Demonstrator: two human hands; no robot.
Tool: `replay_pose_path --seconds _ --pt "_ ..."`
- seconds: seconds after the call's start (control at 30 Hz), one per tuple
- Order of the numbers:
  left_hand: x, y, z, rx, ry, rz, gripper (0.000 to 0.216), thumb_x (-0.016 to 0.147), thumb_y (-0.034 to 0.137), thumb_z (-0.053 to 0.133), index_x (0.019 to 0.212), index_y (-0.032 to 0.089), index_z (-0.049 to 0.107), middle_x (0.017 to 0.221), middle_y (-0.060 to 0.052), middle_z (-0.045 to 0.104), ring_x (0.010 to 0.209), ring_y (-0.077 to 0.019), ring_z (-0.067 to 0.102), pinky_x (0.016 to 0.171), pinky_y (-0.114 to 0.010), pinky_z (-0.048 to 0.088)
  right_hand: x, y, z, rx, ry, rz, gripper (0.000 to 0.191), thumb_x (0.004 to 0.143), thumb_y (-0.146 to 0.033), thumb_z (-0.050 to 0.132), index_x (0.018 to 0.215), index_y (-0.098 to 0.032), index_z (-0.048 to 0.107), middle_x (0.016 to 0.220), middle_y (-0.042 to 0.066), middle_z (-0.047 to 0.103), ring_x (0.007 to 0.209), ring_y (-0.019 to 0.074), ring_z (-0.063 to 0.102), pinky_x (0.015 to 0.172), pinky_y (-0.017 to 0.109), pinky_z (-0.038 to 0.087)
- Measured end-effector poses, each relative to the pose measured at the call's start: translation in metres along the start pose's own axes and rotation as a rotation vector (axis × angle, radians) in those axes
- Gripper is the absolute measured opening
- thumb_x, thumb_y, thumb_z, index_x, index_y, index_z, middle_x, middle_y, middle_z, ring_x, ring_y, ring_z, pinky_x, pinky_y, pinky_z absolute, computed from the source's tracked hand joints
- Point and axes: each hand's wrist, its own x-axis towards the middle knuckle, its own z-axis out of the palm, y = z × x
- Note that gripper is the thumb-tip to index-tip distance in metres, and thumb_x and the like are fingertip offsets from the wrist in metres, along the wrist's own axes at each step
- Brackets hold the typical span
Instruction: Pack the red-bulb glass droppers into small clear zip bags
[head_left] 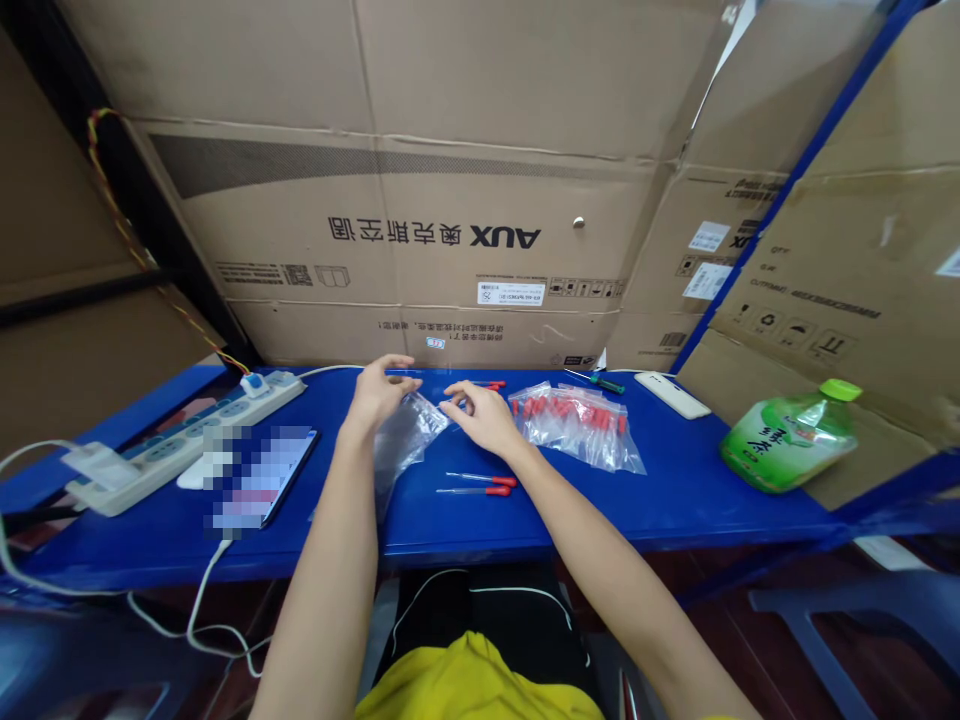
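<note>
Hands (pixel 377 395) (pixel 486 418) at clear bag (pixel 409 432) — droppers (pixel 498 490), blue table (pixel 645 512)

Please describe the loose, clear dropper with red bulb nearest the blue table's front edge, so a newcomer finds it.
On the blue table, look between the bare left forearm and bare right forearm. Two thin, clear, red-bulbed droppers lie there; the wanted dropper lies nearer the table's front edge and slightly farther left.

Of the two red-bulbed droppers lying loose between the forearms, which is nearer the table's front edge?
The lower dropper in the picture; it also lies slightly farther left than the upper dropper, which sits farther back.
</note>
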Motion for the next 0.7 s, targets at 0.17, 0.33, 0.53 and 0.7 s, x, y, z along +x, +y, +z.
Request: replay_pose_path --seconds 0.17,0.33,0.53,0.7 --pt "-0.009 0.025 0.030 -0.184 -0.067 0.223 0.042 0.069 0.034 0.082 0.105 0.017 0.070 0.117 -0.010 0.073 0.087 -0.0187 0.070 0.078 -0.031 0.057 0.003 0.005 0.007 0.304 -0.087 0.059 0.030 0.094 -0.049 0.064 0.096 -0.021 0.076 0.086 0.001 0.077 0.078 0.0185 0.069 0.075 0.028 0.050" --pt "-0.019 0.038 0.043 0.037 0.082 0.396 0.028 0.084 0.043 0.072 0.097 0.019 0.066 0.096 -0.004 0.070 0.082 -0.0154 0.063 0.077 -0.027 0.050 0.007 0.021 0.001 0.348 0.113 0.177 0.031 0.087 -0.049 0.067 0.079 -0.020 0.076 0.071 -0.001 0.072 0.067 0.0173 0.063 0.066 0.026 0.046" --pt "-0.031 0.041 0.057 0.351 -0.136 0.415 0.035 0.095 0.051 0.056 0.077 0.021 0.058 0.065 0.002 0.060 0.061 -0.0139 0.052 0.062 -0.027 0.035 0.007 0.024 -0.006 0.314 0.203 0.181 0.028 0.086 -0.046 0.065 0.081 -0.021 0.077 0.073 -0.001 0.071 0.072 0.0191 0.063 0.069 0.027 0.049" --pt "-0.034 0.038 0.063 0.515 -0.135 0.414 0.023 0.099 0.038 0.049 0.086 0.024 0.060 0.077 -0.001 0.069 0.071 -0.0187 0.061 0.062 -0.029 0.031 0.007 0.022 -0.008 0.386 0.025 0.105 0.034 0.091 -0.043 0.054 0.096 -0.021 0.080 0.077 -0.001 0.073 0.069 0.0173 0.061 0.065 0.025 0.048"
